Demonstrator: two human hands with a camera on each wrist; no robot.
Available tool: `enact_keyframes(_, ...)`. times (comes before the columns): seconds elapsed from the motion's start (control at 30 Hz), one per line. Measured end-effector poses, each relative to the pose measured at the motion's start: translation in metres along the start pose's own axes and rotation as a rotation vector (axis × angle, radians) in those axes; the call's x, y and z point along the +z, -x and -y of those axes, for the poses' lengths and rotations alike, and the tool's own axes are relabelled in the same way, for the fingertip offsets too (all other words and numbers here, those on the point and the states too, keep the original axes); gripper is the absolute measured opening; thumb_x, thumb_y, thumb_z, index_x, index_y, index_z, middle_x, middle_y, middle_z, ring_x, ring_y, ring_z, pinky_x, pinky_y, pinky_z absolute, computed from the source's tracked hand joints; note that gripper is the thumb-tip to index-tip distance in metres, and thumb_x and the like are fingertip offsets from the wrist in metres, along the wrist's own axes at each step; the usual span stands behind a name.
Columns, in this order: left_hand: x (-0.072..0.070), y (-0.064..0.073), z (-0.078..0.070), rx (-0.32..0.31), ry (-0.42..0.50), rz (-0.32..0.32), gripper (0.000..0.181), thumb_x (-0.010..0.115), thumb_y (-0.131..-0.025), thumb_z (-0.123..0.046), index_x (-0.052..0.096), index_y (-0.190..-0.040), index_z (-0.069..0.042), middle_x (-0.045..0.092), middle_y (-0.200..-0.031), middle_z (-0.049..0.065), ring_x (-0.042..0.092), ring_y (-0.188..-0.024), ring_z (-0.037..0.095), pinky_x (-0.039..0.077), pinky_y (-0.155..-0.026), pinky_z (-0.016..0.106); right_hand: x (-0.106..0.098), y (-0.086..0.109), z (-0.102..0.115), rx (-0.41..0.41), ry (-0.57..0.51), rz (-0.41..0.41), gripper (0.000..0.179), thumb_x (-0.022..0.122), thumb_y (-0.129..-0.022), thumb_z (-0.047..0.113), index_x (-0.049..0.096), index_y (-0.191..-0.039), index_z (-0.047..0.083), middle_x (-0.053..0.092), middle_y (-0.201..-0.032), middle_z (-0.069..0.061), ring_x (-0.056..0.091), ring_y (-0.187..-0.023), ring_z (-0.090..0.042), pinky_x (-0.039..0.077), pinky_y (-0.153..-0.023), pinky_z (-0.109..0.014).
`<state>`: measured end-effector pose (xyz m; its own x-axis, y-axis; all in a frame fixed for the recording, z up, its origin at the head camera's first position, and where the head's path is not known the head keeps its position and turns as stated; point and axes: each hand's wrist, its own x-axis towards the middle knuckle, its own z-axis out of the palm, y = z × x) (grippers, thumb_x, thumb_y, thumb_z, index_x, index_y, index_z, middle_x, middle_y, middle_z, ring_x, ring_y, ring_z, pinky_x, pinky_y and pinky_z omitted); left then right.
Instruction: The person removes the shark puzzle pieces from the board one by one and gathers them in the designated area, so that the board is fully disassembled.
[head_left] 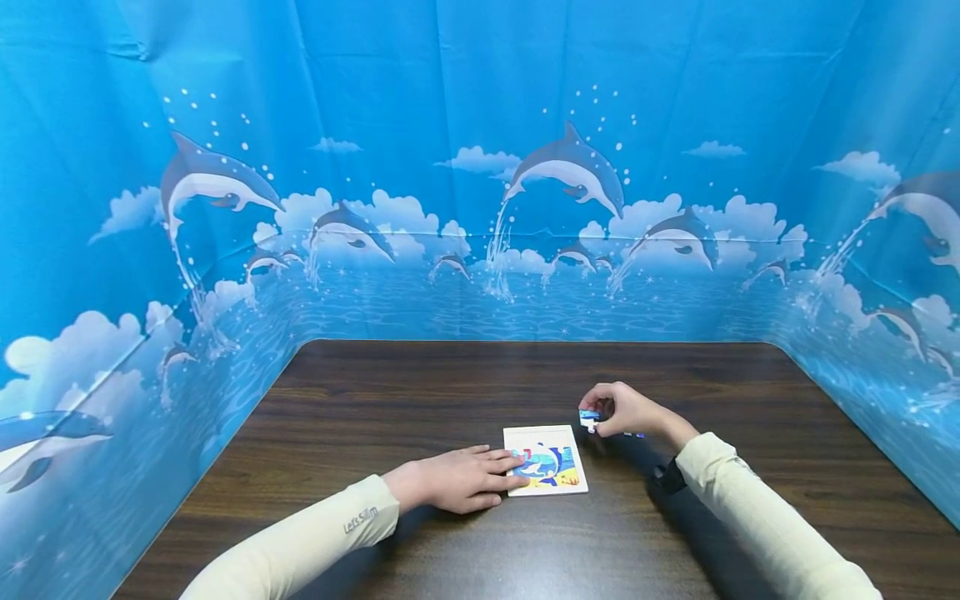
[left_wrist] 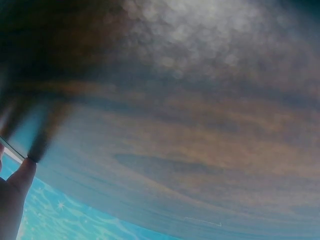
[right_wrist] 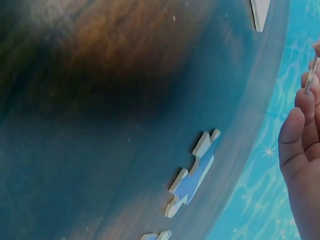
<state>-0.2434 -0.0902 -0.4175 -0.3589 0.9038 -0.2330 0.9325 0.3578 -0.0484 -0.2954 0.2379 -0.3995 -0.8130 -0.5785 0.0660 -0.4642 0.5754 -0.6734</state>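
Note:
A white-framed jigsaw puzzle board (head_left: 537, 432) with a dolphin picture lies flat on the table. Bare pale backing shows along its top. My left hand (head_left: 460, 481) rests with fairly straight fingers on the board's left part, covering some of the picture. In the left wrist view, only a fingertip or two touch the board's edge (left_wrist: 14, 153). Above the table, to the board's upper right, my right hand (head_left: 628, 409) pinches a blue and white puzzle piece (head_left: 588, 421) between thumb and fingers. That piece appears edge-on in the right wrist view (right_wrist: 311, 76).
Beyond the right hand's fingers, a loose blue puzzle piece (right_wrist: 194, 175) lies on the dark wooden table (head_left: 420, 375). Another piece (right_wrist: 156, 236) is cut off by the frame below it. A blue dolphin-print curtain (head_left: 480, 308) encloses the table's back and sides.

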Motion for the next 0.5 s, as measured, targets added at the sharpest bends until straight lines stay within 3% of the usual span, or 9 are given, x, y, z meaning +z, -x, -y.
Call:
enact_keyframes(0.23, -0.002, 0.004, 0.000, -0.015, -0.002, -0.006, 0.049, 0.033, -0.103, -0.034, 0.022, -0.150, -0.028, 0.021, -0.157, 0.002, 0.023, -0.145, 0.017, 0.029, -0.114, 0.042, -0.005, -0.007, -0.003, 0.007, 0.098, 0.009, 0.031, 0.070, -0.069, 0.004, 0.066, -0.100, 0.001, 0.064, -0.093, -0.008, 0.052, -0.080, -0.015, 0.047, -0.069, -0.023)
enact_keyframes(0.5, -0.002, 0.004, -0.003, -0.003, 0.005, -0.001, 0.049, 0.031, -0.103, -0.034, 0.021, -0.151, -0.029, 0.019, -0.158, 0.001, 0.022, -0.145, 0.017, 0.028, -0.115, 0.042, 0.000, -0.003, -0.017, 0.044, 0.105, 0.031, 0.031, 0.070, -0.066, 0.001, 0.066, -0.097, -0.001, 0.063, -0.090, -0.007, 0.051, -0.076, -0.013, 0.045, -0.064, -0.023)
